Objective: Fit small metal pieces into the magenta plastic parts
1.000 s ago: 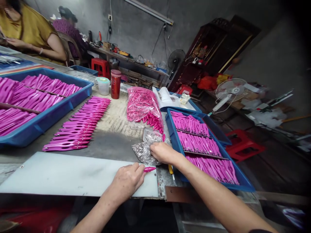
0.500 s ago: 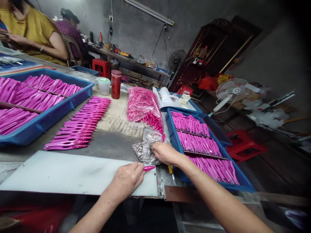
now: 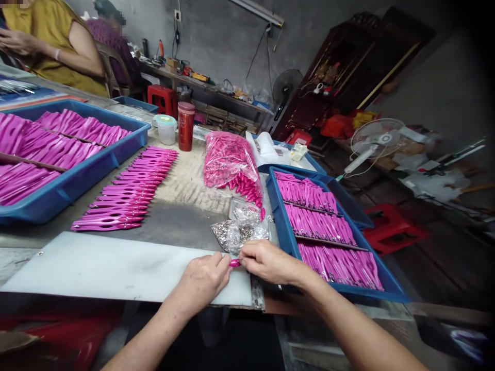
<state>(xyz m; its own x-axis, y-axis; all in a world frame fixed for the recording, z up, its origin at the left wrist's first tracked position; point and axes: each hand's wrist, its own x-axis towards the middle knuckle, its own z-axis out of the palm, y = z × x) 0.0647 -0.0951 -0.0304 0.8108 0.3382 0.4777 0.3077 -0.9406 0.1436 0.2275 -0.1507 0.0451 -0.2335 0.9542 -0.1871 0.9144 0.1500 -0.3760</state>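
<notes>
My left hand [image 3: 207,278] is closed around a small, glossy pink tapered piece [image 3: 234,263], and only its end shows beyond the fingers. Against that end, my right hand [image 3: 273,263] has its thumb and fingers pinched together; whatever is between them is hidden. Both hands are over the right end of a white board [image 3: 116,268]. Just behind them lies an open clear bag of small metal parts [image 3: 222,234]. A larger clear bag [image 3: 232,154] full of similar pink pieces lies farther back.
A row of long pink pieces [image 3: 127,188] fans out behind the board. Divided blue trays of pink parts stand left [image 3: 96,178] and right [image 3: 284,232]. A red tumbler [image 3: 186,129] and a lidded tub [image 3: 166,131] stand at the back. Another person [image 3: 58,46] sits far left.
My right hand has left the bag of metal parts and come down to the end of the pink piece. My left hand keeps its hold. The view has shifted slightly.
</notes>
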